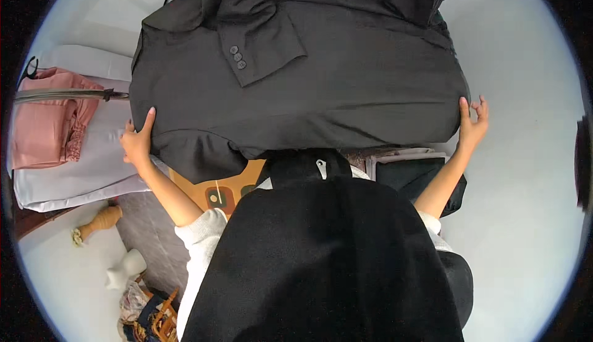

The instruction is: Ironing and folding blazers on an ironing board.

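A black suit jacket (364, 64) is spread out in front of me, its sleeve (272, 49) folded across the front with three buttons at the cuff. My left hand (137, 139) grips the jacket's left edge, thumb on top and fingers mostly hidden beneath. At the opposite edge my right hand (473, 126) holds the cloth with the thumb pressed on it and some fingers showing outside. Part of the cloth hangs in a loose fold near my left forearm. The upper end of the jacket bunches up and runs out of view.
To the left, a folded pink garment (43, 123) lies on a pale cloth-covered surface (108, 157), crossed by a grey strip (65, 95). Folded black cloth (411, 178) lies by my right forearm. A tan vase (104, 220) and a white vessel-like object (126, 269) stand lower left.
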`<state>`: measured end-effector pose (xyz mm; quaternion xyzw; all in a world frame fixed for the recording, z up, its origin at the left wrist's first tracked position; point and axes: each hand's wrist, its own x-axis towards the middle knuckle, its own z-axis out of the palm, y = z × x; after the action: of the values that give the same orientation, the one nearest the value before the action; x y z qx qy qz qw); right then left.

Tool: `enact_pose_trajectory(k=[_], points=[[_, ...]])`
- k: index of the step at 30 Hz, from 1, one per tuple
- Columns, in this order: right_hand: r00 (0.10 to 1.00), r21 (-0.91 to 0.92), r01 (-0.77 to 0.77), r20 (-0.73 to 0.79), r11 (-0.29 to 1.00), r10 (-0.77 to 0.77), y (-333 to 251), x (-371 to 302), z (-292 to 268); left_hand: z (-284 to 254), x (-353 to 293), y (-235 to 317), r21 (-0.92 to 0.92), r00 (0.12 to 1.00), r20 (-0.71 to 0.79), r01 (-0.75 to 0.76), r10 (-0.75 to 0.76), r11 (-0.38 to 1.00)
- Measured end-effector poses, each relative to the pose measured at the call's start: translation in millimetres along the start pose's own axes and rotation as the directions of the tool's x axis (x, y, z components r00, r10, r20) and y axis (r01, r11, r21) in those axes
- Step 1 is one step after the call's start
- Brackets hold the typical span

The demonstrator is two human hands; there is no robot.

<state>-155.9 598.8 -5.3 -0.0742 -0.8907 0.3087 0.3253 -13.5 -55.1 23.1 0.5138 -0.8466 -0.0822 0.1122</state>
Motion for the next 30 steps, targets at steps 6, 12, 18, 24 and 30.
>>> enact_pose_trajectory(k=[6,12,18,24,30], points=[[0.984,-0.583,-0.042,0.114,0.811,0.133,-20.7,-26.6,9.7,-15.0,-59.1,35.7,0.157,0.842,-0.352,-0.377,0.409,0.913],[0.973,-0.319,0.077,0.23,0.945,-0.002,-68.9,-60.6,13.3,-5.1,-186.4,105.8,-0.108,0.221,0.186,-0.964,0.957,0.244],[0.948,-0.353,-0.135,0.224,0.926,0.224,-24.7,-62.9,-25.6,29.4,-197.4,106.0,-0.181,0.173,0.069,-0.966,0.982,0.183],[0.884,-0.437,-0.174,0.326,0.883,0.335,-4.0,-73.1,-28.4,35.8,-202.0,97.2,-0.271,0.097,-0.029,-0.959,0.995,0.086],[0.85,0.138,-0.427,0.397,0.894,0.345,-0.4,-54.9,-39.1,34.1,-201.4,95.5,-0.284,0.14,-0.179,-0.955,0.974,0.085]])
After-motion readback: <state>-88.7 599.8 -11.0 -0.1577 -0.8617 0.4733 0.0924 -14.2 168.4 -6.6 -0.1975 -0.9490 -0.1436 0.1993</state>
